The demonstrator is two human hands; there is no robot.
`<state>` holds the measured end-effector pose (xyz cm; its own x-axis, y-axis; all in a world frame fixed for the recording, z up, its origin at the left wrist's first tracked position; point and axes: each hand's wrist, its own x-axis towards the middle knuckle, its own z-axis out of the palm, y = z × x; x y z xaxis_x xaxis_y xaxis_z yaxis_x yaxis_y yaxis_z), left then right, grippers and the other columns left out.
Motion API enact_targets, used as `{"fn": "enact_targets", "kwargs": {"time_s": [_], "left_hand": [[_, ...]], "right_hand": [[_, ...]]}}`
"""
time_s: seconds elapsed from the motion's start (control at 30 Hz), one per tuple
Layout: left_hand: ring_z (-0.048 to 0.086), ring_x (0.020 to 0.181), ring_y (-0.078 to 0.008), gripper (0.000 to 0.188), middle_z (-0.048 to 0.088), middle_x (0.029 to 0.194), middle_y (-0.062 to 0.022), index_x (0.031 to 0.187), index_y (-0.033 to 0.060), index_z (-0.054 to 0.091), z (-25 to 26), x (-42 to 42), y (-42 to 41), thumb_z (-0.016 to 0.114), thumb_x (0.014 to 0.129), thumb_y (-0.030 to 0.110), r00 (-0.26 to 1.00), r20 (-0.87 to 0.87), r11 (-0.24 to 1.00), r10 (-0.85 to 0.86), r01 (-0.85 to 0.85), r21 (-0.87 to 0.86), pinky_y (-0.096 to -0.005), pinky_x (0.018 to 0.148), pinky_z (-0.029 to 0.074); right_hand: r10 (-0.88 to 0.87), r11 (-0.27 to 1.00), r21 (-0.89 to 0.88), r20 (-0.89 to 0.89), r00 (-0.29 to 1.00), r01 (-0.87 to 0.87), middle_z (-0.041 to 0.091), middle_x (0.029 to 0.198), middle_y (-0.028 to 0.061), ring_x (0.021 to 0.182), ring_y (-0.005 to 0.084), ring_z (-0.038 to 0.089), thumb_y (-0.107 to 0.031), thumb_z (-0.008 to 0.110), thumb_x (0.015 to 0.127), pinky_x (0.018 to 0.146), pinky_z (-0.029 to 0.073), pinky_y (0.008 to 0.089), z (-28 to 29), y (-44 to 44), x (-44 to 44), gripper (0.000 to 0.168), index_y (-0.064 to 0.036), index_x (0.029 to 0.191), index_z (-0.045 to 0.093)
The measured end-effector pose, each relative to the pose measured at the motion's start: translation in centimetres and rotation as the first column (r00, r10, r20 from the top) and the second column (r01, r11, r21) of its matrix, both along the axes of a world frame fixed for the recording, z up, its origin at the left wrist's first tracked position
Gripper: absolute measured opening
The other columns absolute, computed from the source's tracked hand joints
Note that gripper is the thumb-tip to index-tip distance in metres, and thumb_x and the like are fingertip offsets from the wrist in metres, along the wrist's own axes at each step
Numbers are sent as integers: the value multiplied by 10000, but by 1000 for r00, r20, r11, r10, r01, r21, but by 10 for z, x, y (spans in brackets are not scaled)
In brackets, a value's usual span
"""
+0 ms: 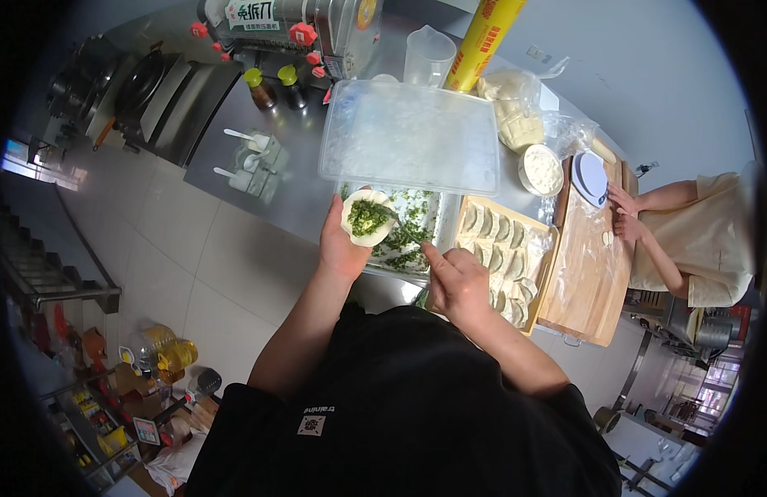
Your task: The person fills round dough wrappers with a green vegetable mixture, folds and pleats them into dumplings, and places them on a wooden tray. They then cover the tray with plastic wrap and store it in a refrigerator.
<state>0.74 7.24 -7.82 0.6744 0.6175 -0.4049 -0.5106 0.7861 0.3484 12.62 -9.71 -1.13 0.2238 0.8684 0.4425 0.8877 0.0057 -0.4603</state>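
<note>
A round dough wrapper [368, 238] with chopped green filling [365, 216] on it rests in my left hand [344, 242], its edge curling up like a shallow cup. My right hand [456, 278] grips a thin metal utensil [408, 231], whose tip touches the filling; whether it is a spoon or a spatula is hard to tell. Beneath both hands lies a tray [445, 217] with more chopped greens. A translucent plastic lid [411, 136] covers the tray's far part. To the right, folded dumplings [496, 258] stand in rows in a wooden tray [545, 273] lined with floured cloth or paper.
Right of the dumplings, a co-worker's hands [627, 214] are at a wooden board [585, 267] with a scale [590, 179]. A white bowl [540, 171], bagged dough [520, 127] and a measuring jug [429, 57] stand beyond. Seasoning containers [253, 163] and two bottles [275, 93] stand left.
</note>
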Motion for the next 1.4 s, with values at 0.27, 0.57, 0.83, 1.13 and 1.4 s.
{"fn": "enact_targets", "kwargs": {"time_s": [0.27, 0.57, 0.83, 1.13, 1.4], "left_hand": [[520, 1189, -292, 546, 558, 1253, -149, 1290, 31, 489, 2, -1, 0, 296, 1014, 461, 999, 26, 999, -33, 32, 13, -510, 1021, 410], [531, 1168, -304, 580, 556, 1251, -156, 1293, 11, 478, 3, 0, -6, 289, 1011, 482, 998, 8, 997, -66, 66, 29, -482, 991, 439], [525, 1183, -301, 592, 551, 1270, -144, 1292, 20, 485, -4, -6, -5, 269, 1010, 493, 991, 33, 988, -131, 128, 83, -461, 1001, 426], [502, 1217, -311, 611, 533, 1282, -155, 1313, 6, 461, -8, -34, 12, 238, 1012, 489, 997, -76, 992, -1, 10, 122, -518, 1056, 389], [501, 1206, -327, 616, 520, 1275, -176, 1313, -18, 452, 11, -40, 13, 259, 1014, 485, 996, -84, 996, 24, -17, 87, -521, 1033, 412]], "right_hand": [[-262, 965, -248, -918, 299, 83, 503, 631, -38, 499, 48, 395, -35, 547, 918, 448, 309, 222, 17, -2, 4, 215, 17, 1091, 662], [-404, 914, -405, -914, 21, -33, 455, 588, -41, 427, 28, 301, -39, 536, 911, 380, 207, 203, 20, 4, 2, 195, 8, 1043, 671], [-435, 899, -434, -900, -11, -48, 507, 615, -29, 473, 39, 370, -32, 542, 901, 416, 261, 207, 20, 4, 16, 196, 24, 1038, 669], [-494, 826, -563, -739, 459, -17, 588, 646, 60, 629, 134, 561, -73, 515, 886, 591, 451, 286, -37, -8, 38, 263, 68, 1069, 642], [-148, 576, -801, 91, 985, 161, 676, 809, 164, 809, 307, 673, -190, 562, 811, 713, 534, 416, -55, 24, 16, 203, -46, 829, 703]]}}
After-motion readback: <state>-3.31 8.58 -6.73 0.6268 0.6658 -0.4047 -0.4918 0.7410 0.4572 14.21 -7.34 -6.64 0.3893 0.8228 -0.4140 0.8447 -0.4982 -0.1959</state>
